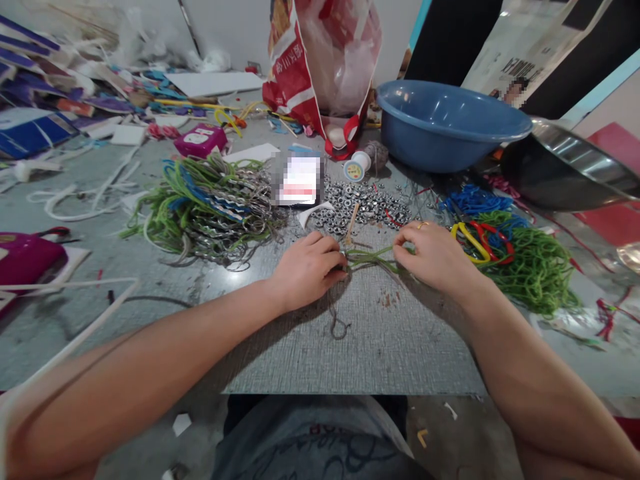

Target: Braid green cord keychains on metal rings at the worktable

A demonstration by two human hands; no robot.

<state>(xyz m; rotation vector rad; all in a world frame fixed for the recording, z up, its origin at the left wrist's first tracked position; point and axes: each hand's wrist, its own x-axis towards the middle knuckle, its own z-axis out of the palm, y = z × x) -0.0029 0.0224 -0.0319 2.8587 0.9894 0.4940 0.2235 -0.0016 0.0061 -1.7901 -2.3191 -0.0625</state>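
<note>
Several green and grey-brown cords [371, 259] run between my two hands, just above the grey table. My left hand [313, 267] is closed around their left ends, and a loose grey loop hangs below it. On the right, my right hand [431, 252] pinches the cords between thumb and fingers; it wears a ring. Small metal nuts [345, 203] lie scattered just beyond both hands, with a thin wooden stick [353, 223] among them. Left of my left hand is a heap of green, blue and grey cords strung with metal pieces [215, 207].
Green cut cords [535, 267] and scissors with red and yellow handles [483, 241] lie at right. Behind stand a blue basin [450, 127], a metal bowl [565, 163], a red bag [320, 73], a thread spool [357, 165] and a phone [300, 180]. Purple boxes [200, 140] are at left.
</note>
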